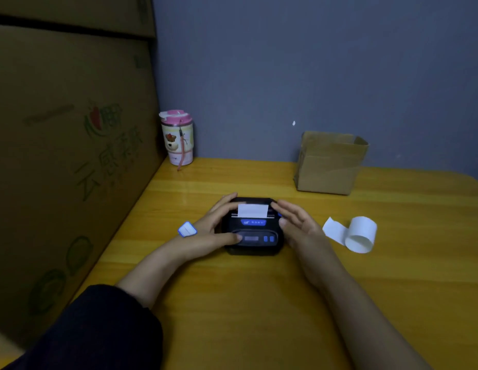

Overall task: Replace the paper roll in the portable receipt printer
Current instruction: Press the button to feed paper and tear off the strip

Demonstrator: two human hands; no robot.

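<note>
A small black receipt printer point(255, 237) with blue buttons sits on the yellow wooden table point(232, 303), lid shut. A white paper strip point(253, 210) sticks out of its slot. My left hand point(217, 225) grips the printer's left side, thumb resting on the front panel. My right hand point(299, 225) hovers at the printer's right side with fingers spread, touching or nearly touching it. A loose white paper roll point(359, 235), partly unwound, lies on the table to the right of my right hand.
A small open cardboard box point(330, 164) stands at the back right by the grey wall. A pink-lidded tumbler point(177, 138) stands at the back left corner. A large cardboard carton point(66, 156) walls off the left side. A small blue-edged white tag point(187, 229) lies beside my left hand.
</note>
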